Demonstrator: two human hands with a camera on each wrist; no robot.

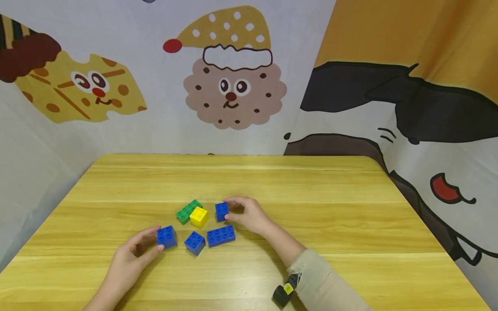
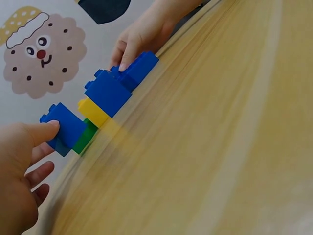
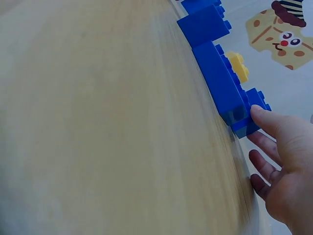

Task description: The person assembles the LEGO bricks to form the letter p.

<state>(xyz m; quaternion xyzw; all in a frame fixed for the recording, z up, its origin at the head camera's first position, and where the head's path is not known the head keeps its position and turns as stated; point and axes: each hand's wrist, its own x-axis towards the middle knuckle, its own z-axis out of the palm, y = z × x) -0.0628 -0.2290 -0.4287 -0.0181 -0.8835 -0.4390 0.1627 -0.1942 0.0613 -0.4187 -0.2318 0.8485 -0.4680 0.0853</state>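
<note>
your left hand [image 1: 126,261] pinches the left square blue brick [image 1: 166,237], thumb against fingers, at the cluster's left end. long green brick [image 1: 186,213]: lies farther back on the wood-grain table [image 1: 330,194]. yellow brick [image 1: 199,217]: just at its near right side. middle square blue brick [image 1: 195,243]: sits askew, nearer you. long blue brick [image 1: 221,236]: just right. right square blue brick [image 1: 221,212]: behind that, pinched by your right hand [image 1: 250,216].

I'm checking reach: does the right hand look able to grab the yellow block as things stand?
Probably not without letting go: the right hand pinches a blue block, which stands between it and the yellow block, whose top is uncovered.
</note>
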